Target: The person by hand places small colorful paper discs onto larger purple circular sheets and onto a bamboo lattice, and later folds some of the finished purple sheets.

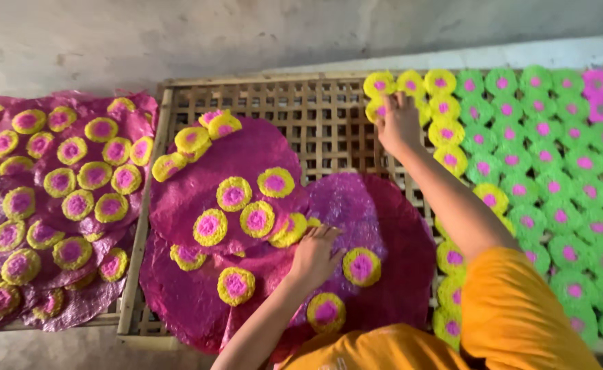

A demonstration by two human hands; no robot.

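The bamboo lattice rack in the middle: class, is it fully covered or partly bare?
Partly bare: the bamboo lattice rack shows open slats at its top; magenta sheets cover the rest.

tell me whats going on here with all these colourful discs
A person in an orange top leans over a wooden lattice rack. The left hand rests flat on large magenta sheets dotted with small yellow discs with pink centres. The right hand reaches to the far end, touching the yellow discs in rows there. Beside them lie rows of green discs with pink centres. Another rack on the left holds more magenta sheets with yellow discs.
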